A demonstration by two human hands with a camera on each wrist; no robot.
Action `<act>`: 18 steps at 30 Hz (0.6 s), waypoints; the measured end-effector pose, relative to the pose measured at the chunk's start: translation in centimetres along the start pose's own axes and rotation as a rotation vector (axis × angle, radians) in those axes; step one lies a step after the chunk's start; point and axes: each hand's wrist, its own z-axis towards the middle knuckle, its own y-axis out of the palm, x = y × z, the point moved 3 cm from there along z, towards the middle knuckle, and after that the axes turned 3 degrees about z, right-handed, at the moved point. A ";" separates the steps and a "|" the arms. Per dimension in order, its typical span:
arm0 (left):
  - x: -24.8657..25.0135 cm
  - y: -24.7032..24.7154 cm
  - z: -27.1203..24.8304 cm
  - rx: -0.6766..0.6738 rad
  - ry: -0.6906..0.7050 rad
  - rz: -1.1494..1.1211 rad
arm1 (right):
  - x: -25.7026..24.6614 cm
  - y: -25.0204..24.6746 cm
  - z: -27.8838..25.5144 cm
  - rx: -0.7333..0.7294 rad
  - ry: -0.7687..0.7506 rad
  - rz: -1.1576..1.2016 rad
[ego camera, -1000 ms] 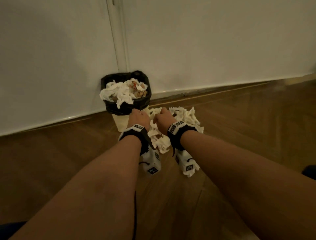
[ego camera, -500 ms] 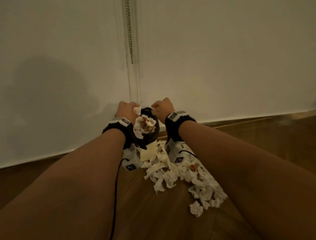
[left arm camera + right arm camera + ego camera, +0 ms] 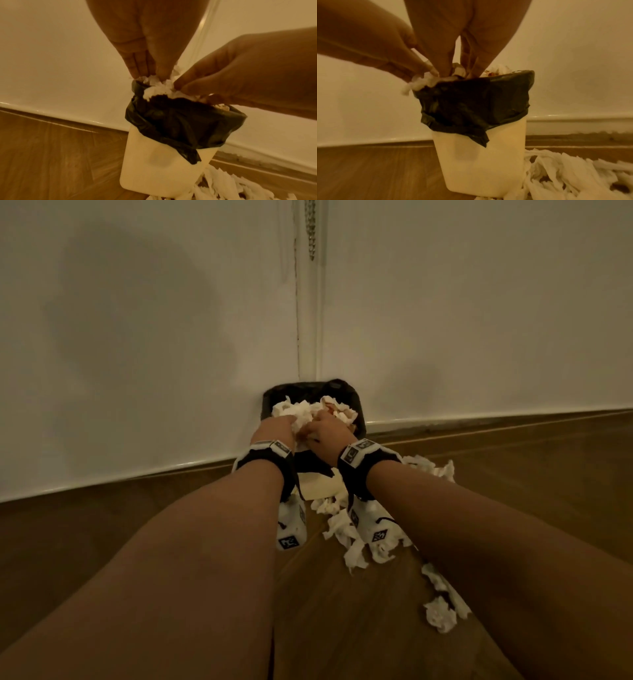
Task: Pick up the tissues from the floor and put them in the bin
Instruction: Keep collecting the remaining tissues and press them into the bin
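Observation:
A cream bin [image 3: 320,491] with a black liner [image 3: 308,390] stands against the white wall, heaped with white tissues [image 3: 298,410]. Both hands are over its mouth. My left hand [image 3: 150,75] points straight fingers down onto the tissues in the bin [image 3: 157,88]. My right hand [image 3: 458,71] does the same beside it, fingertips in the heap [image 3: 500,69]. In the head view the left hand [image 3: 277,424] and right hand [image 3: 325,428] lie side by side on the pile. More torn tissues [image 3: 346,529] lie on the floor right of the bin [image 3: 479,162].
The wooden floor [image 3: 137,525] runs left and right of the bin along a white skirting [image 3: 479,416]. Floor tissues [image 3: 565,175] trail from the bin's base toward me, with scraps [image 3: 442,611] under my right forearm. A bead chain [image 3: 311,231] hangs on the wall above.
Both hands rose from the floor pile with tissues, moved over the bin and have now come down onto the heap inside it, fingers straightened.

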 end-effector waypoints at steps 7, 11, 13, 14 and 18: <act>1.2 2.3 0.5 -0.013 -0.104 -0.014 | 1.2 1.5 1.1 -0.160 -0.007 -0.094; 1.2 3.2 2.1 -0.105 -0.023 0.110 | 1.7 2.0 1.4 -0.201 0.004 -0.120; 1.3 3.0 2.4 -0.167 -0.010 0.133 | 1.7 2.0 1.5 -0.190 0.024 -0.122; 1.3 3.1 2.4 -0.183 0.019 0.179 | 1.7 2.0 1.7 -0.192 0.038 -0.124; 0.7 3.6 2.8 -0.204 0.077 0.286 | 1.6 2.3 2.1 -0.227 0.048 -0.201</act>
